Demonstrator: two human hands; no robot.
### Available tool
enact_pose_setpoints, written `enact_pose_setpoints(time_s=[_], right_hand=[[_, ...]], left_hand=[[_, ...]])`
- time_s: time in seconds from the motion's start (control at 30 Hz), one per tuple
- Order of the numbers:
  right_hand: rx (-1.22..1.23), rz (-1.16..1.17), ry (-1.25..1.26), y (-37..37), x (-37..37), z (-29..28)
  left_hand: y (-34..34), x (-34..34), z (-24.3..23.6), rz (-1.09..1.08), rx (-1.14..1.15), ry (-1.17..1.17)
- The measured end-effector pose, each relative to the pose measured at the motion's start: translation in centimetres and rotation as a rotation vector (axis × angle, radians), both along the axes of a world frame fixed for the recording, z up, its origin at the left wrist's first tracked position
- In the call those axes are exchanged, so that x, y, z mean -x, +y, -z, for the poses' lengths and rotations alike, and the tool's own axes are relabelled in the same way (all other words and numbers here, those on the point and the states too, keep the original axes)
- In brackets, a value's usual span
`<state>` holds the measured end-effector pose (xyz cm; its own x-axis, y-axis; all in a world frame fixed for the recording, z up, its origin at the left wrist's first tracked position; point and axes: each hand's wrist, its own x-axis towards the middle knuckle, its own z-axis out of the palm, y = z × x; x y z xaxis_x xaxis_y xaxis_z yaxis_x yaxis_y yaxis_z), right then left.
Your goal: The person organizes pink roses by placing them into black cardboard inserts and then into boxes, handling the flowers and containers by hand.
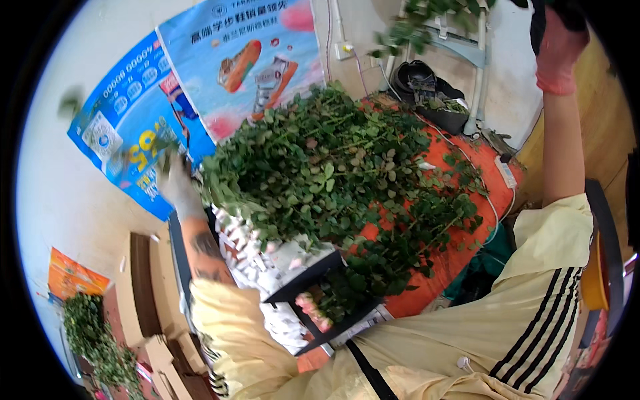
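**Green rose stems mid-sort**

Green heap of leafy rose stems (333,153) covers the orange table (460,247). The gloved right hand (559,57) lifts a stem (427,20) high, gripped closed; the gloved left hand (175,181) touches the heap's edge, grip unclear. Judged: stripping; next, lay down

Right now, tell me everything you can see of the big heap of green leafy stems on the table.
The big heap of green leafy stems lies loosely piled across an orange-red table cover, the cut stems crossing at many angles, thick with small oval leaves. Its near end spills over a dark tray holding pale pink buds. The left hand, gloved, is at its left edge.
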<state>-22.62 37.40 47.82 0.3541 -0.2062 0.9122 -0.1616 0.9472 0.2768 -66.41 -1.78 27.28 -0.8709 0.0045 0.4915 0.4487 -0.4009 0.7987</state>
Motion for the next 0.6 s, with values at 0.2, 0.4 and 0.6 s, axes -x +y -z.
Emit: enact_pose_setpoints(time_s=[0.2,0.4,0.6], right_hand=[[-0.152,0.482,-1.001,-7.2,2.7,11.9],[-0.479,0.378,-1.6,-17.0,5.5,20.5],[-0.447,0.171,-1.704,-18.4,10.5,22.6]], left_hand=[[4.6,2.2,2.0,0.663,0.965,0.239],[-2.2,-1.2,5.5,0.511,1.221,0.178],[4.3,-6.2,8.3,0.819,0.575,0.024]])
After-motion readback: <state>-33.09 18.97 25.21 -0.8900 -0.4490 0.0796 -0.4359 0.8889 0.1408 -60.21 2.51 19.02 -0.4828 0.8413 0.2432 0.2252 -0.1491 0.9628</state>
